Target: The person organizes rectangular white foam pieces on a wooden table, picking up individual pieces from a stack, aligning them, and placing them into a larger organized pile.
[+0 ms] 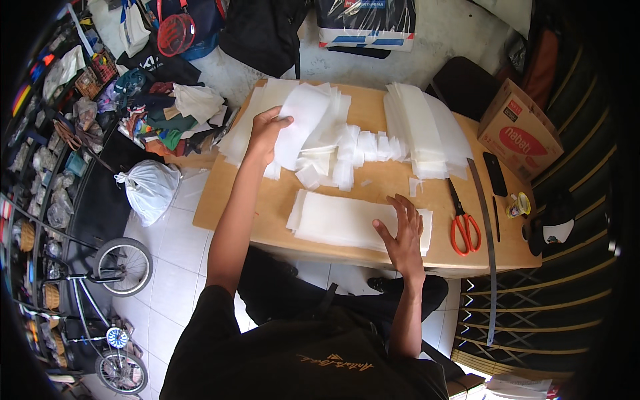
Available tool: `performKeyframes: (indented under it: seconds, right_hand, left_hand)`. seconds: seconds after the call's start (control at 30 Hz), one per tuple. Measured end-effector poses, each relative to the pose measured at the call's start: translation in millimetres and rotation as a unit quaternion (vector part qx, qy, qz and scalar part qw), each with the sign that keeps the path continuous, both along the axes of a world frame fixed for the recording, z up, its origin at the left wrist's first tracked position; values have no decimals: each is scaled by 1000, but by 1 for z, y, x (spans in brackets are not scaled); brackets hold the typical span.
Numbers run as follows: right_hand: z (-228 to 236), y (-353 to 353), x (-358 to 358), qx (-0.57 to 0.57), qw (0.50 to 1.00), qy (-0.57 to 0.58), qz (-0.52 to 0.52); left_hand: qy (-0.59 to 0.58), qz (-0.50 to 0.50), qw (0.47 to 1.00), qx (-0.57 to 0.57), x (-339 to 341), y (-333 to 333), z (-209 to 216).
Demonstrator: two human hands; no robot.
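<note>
My left hand (pixel 269 135) pinches the edge of a white fabric-like sheet (pixel 301 123), raised above a pile of similar sheets (pixel 257 113) at the table's far left. My right hand (pixel 403 233) lies with fingers spread over the right end of a stack of white rectangular sheets (pixel 340 217) near the front edge. Beyond that stack are small cut white pieces (pixel 363 148), heaped in the middle. Another tall stack of long translucent sheets (pixel 423 127) lies at the far right. Orange-handled scissors (pixel 463 227) rest right of my right hand.
A long metal ruler (pixel 483 227) overhangs the front edge of the wooden table (pixel 267 207). On the right are a black phone (pixel 494 173), a pen (pixel 497 219), a small cup (pixel 518 205) and a cardboard box (pixel 521 130). A small bicycle (pixel 100 307) and a white bag (pixel 150 190) stand at left.
</note>
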State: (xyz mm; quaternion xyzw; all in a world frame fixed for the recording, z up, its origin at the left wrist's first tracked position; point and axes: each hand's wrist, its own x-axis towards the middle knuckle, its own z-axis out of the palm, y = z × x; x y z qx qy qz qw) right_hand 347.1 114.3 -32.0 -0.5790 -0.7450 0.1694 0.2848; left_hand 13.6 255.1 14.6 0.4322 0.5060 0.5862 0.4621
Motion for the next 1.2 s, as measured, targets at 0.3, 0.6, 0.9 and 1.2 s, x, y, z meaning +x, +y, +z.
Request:
performKeyframes:
  seconds: [0.3, 0.6, 0.9, 1.2]
  right_hand:
    - [25, 25, -30, -50, 924, 377, 41]
    - [31, 14, -5, -7, 848, 506, -160]
    - [-18, -8, 38, 83, 940, 227, -241]
    - [-26, -10, 35, 157, 947, -67, -272]
  left_hand:
    - [418, 31, 842, 339, 74, -67, 17]
    - [584, -117, 718, 360, 99, -153, -34]
    - [560, -142, 736, 353, 71, -158, -71]
    - [528, -201, 779, 270, 70, -169, -70]
